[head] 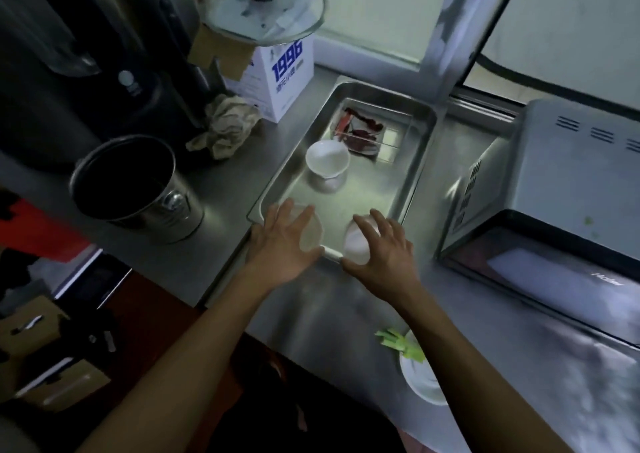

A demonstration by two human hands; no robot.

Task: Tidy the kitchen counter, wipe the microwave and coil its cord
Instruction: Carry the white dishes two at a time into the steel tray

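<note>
Nearest to us, a white plate [420,380] with green scraps [401,343] sits at the counter's [311,314] front edge, partly hidden under the right forearm and not yet cleared.

Step in hand, as we judge it: setting two small bowls into the steel tray [412,172], part of tidying the counter. To do it well we'd lower both bowls flat onto the tray floor just inside the near rim, apart from each other, and let go only once they sit steady. Blur makes exact contact hard to tell.

Left hand [284,241]: fingers spread and curved over a small translucent bowl [311,236], gripping it from above at the tray's near left corner. Right hand [384,248]: fingers likewise spread and curled round a small white bowl [356,245], at the near rim. Whether either bowl rests on the tray yet, we cannot tell.

Further in, a white footed bowl [327,162] stands mid-tray; behind it a clear dish with red chillies [363,130].

The microwave [554,182] is right of the tray, close beside it, untouched. A dark cable [498,68] runs behind it by the window; we can't confirm it's the microwave's cord. A crumpled cloth [225,127] lies left of the tray, and a steel bucket [138,189] stands nearer on the left.
</note>
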